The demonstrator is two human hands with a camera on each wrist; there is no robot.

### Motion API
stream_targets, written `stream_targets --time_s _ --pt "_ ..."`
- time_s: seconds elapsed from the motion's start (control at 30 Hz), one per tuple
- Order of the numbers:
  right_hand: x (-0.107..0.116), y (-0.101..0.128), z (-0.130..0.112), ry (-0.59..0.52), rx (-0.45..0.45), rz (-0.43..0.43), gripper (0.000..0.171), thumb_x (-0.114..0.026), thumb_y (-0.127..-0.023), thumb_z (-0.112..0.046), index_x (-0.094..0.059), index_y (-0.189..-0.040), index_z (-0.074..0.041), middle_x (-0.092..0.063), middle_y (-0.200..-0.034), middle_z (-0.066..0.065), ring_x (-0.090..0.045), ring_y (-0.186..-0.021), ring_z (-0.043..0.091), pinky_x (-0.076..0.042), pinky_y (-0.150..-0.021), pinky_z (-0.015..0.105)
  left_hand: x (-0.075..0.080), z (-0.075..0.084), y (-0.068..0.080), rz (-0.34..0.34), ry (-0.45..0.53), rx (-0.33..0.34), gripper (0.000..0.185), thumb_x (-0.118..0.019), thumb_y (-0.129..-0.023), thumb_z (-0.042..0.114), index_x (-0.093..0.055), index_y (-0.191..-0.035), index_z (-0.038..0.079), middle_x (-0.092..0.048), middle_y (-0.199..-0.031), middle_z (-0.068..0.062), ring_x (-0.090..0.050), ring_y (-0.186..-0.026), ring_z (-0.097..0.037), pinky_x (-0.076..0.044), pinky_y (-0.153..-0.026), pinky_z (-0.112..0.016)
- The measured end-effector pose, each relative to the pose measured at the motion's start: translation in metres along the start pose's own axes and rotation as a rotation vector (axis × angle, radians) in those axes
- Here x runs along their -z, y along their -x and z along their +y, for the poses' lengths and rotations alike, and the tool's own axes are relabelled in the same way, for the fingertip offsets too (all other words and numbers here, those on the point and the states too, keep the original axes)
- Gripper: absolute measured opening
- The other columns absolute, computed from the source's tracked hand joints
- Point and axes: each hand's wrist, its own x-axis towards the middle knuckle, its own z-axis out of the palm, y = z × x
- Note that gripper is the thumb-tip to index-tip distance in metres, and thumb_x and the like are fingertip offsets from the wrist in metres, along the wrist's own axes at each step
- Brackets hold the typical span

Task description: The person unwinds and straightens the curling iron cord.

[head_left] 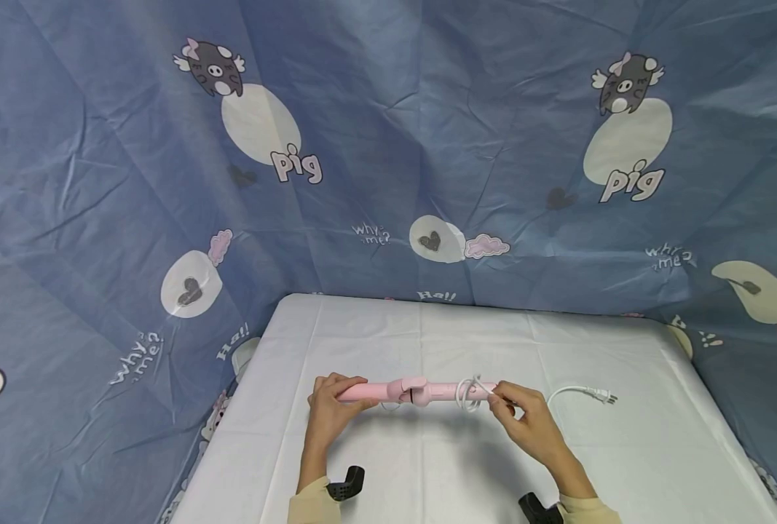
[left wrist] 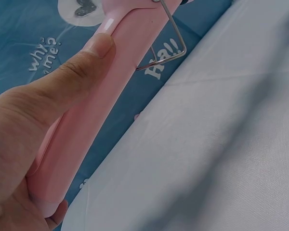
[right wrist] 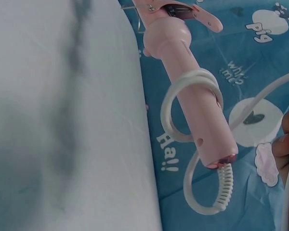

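- Currently, a pink curling iron [head_left: 417, 391] is held level above the white-covered bench [head_left: 467, 342], lengthwise from left to right in the head view.
- Left hand [head_left: 331, 407]: fingers curled round the barrel end of the iron; in the left wrist view the thumb [left wrist: 72, 77] lies flat along the pink barrel [left wrist: 91, 120], with the palm closed beneath it.
- A thin wire stand [left wrist: 169, 45] juts from the iron just beyond the thumb tip.
- Right hand [head_left: 522, 418]: fingers pinch the white power cord [head_left: 470, 393] at the handle end of the iron. In the right wrist view only the fingertips [right wrist: 285, 144] show at the frame's edge, against the cord.
- Cord state: a couple of loops are wound round the handle [right wrist: 202, 120]; the ribbed strain relief [right wrist: 225, 185] leaves the handle's butt and curves back upward.
- The rest of the cord trails to the right across the bench, ending in a two-pin plug [head_left: 603, 396] lying flat on the cloth, apart from the right hand.
- Clamp lever [right wrist: 202, 14] of the iron sits near mid-length.
- Surroundings: a blue cartoon-pig sheet [head_left: 388, 145] hangs behind and beside the bench.
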Motion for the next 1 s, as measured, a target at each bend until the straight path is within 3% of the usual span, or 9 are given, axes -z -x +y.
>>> stream_targets --time_s 0.2,0.43,0.63,0.87,1.0 --pt "0.003 0.003 0.025 0.022 0.007 -0.005 0.035 -0.06 -0.081 0.013 -0.055 -0.075 -0.021 -0.041 -0.06 -0.009 -0.035 -0.057 -0.002 -0.031 -0.051 0.015 0.0 -0.001 0.0 -0.008 -0.009 -0.008 0.043 -0.086 -0.054 0.049 -0.073 -0.092 0.033 -0.061 -0.086 0.014 -0.042 -0.091 -0.008 -0.022 -0.086 -0.039" --pt "0.01 -0.012 0.001 0.018 -0.064 -0.01 0.024 -0.059 -0.083 0.012 -0.057 -0.071 -0.009 -0.043 -0.06 -0.007 -0.037 -0.06 -0.004 -0.032 -0.053 0.016 0.0 -0.004 0.001 -0.014 -0.003 -0.01 0.042 -0.085 -0.054 0.052 -0.073 -0.091 0.034 -0.061 -0.085 0.014 -0.042 -0.09 -0.007 -0.022 -0.087 -0.038" --pt "0.014 -0.017 0.007 0.001 -0.077 -0.018 0.021 -0.058 -0.085 0.011 -0.058 -0.072 -0.006 -0.046 -0.061 -0.006 -0.039 -0.059 -0.002 -0.034 -0.053 0.019 0.001 -0.003 0.001 -0.014 -0.008 -0.019 0.043 -0.086 -0.053 0.051 -0.073 -0.089 0.033 -0.061 -0.084 0.014 -0.042 -0.089 -0.008 -0.022 -0.086 -0.038" --pt "0.018 -0.023 0.013 -0.019 -0.084 -0.005 0.03 -0.056 -0.086 0.011 -0.058 -0.073 -0.017 -0.049 -0.063 -0.005 -0.04 -0.06 0.0 -0.036 -0.056 0.021 0.002 -0.002 0.0 -0.02 -0.018 -0.016 0.043 -0.086 -0.053 0.051 -0.073 -0.089 0.033 -0.061 -0.085 0.014 -0.042 -0.089 -0.007 -0.022 -0.086 -0.038" --pt "0.019 -0.026 0.018 -0.014 -0.087 -0.004 0.03 -0.056 -0.087 0.01 -0.059 -0.074 -0.017 -0.052 -0.063 -0.001 -0.042 -0.059 0.002 -0.036 -0.056 0.022 0.003 -0.002 -0.001 -0.022 -0.026 -0.014 0.043 -0.085 -0.052 0.052 -0.073 -0.09 0.034 -0.061 -0.085 0.014 -0.042 -0.089 -0.007 -0.022 -0.086 -0.038"
